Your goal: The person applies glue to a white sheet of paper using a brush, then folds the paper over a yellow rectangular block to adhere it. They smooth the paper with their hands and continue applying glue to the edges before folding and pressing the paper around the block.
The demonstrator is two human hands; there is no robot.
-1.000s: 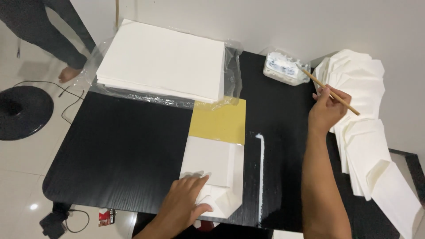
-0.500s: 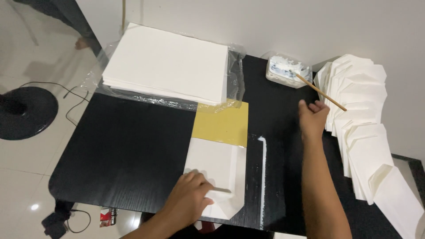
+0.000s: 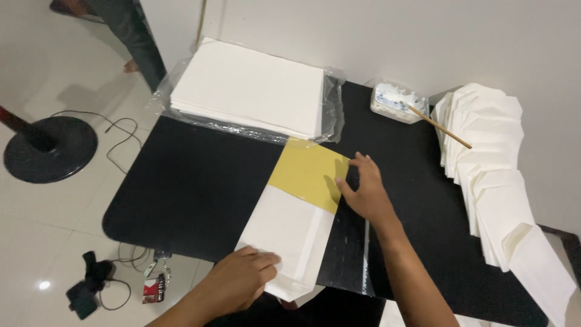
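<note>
Pressing flat is what both hands appear to be doing to a white paper piece [image 3: 290, 233] laid over a yellow sheet [image 3: 310, 172] on the black table [image 3: 193, 181]. The left hand [image 3: 239, 281] is laid palm down on the near left corner of the white piece, fingers together and stretched out, clamped on nothing. The right hand [image 3: 363, 191] is set with spread fingertips at the right edge of the yellow sheet, just where the white piece ends; nothing is gripped by it either. The white piece lies at the near edge of the table, its lower tip hanging slightly past the rim, with a folded strip seen along its right side. For this step to be done well, the near corner would best be held firmly so that the paper cannot slide, while pressure is run along the fold from one end to the other rather than dabbed in spots. The edges should be kept aligned with the yellow sheet beneath, since a skewed crease would be hard to correct. A stack of white sheets [image 3: 254, 91] in clear wrap lies at the far side; a small tub of white paste [image 3: 396, 102] with a wooden stick [image 3: 439, 126] stands far right, and a fanned row of finished folded pieces [image 3: 490, 163] runs down the right side, well apart from the hands.
</note>
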